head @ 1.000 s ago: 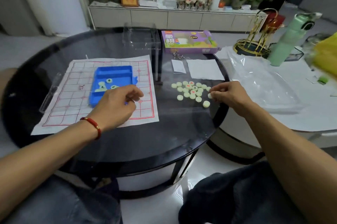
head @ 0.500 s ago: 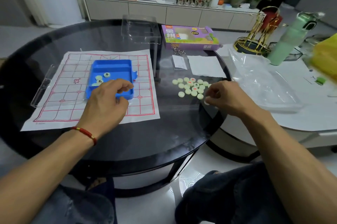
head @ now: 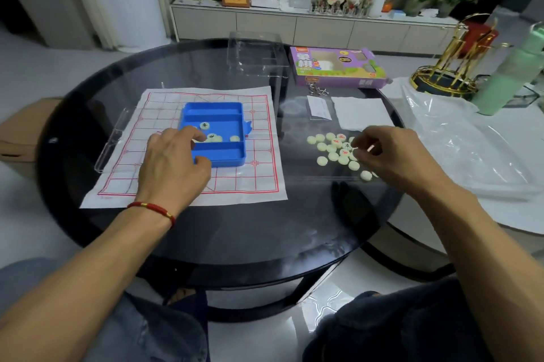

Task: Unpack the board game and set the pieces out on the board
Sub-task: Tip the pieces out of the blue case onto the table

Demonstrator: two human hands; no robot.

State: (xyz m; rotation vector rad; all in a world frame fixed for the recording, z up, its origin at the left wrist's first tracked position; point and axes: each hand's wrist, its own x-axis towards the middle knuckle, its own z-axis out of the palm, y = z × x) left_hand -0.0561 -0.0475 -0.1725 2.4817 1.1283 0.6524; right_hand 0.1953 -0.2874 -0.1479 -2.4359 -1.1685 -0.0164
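While a person's knees in dark trousers fill the bottom edge, cut off by the frame, both forearms reach over the near rim of a round black glass-topped table point(head: 235, 238), where a broad bare stretch of glass lies between the rim and the game. Wearing a red cord bracelet point(head: 153, 208), the left hand point(head: 172, 164) curls over the near-left corner of a blue plastic compartment tray point(head: 216, 133), thumb on its near wall and fingers dipped into the middle compartment, hiding some of the pale green round game pieces in the tray point(head: 212, 136); whether it pinches one cannot be told. Set roughly at the centre of a white paper game board with a red grid point(head: 259, 185), the tray runs its long axis away from the viewer, as does the board. To the right, on bare glass well apart from the board, the right hand point(head: 391, 155) has its fingers curled at the edge of a loose cluster of pale green round pieces point(head: 335, 151), covering its right side; blur hides any grip. Beyond lie a white paper sheet point(head: 362, 113), a clear plastic lid point(head: 256, 55) and a purple cardboard game box point(head: 335, 67).
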